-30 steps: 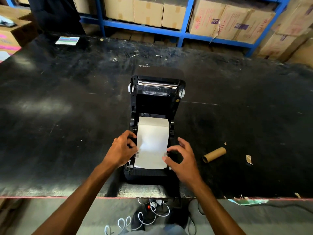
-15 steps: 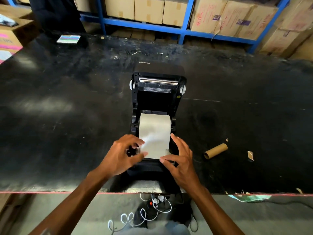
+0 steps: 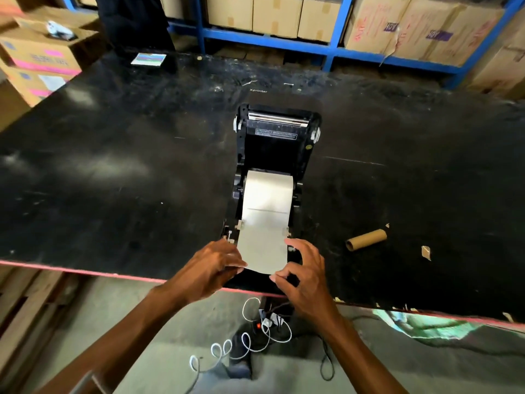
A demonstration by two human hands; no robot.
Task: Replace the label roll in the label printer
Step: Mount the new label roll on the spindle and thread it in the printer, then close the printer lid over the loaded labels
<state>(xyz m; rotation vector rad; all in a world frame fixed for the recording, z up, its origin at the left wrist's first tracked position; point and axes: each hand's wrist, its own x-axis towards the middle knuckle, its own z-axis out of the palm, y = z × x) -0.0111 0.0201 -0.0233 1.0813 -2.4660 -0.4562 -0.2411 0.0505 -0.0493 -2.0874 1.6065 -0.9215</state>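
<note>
Both hands, the left hand [image 3: 211, 265] and right hand [image 3: 305, 270], now pinch the label strip [image 3: 265, 240], drawn farther out past the front of the open printer [image 3: 277, 143], so closing the lid seems near.

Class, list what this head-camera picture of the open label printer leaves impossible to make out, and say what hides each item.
1. Front edge of the printer: covered by the left hand and right hand, head view.
2. Small print on the lid's sticker: too small to read.
3. Core of the label roll: hidden by its own paper.
4. Whether the cables reach the printer: the table edge hides them.
</note>
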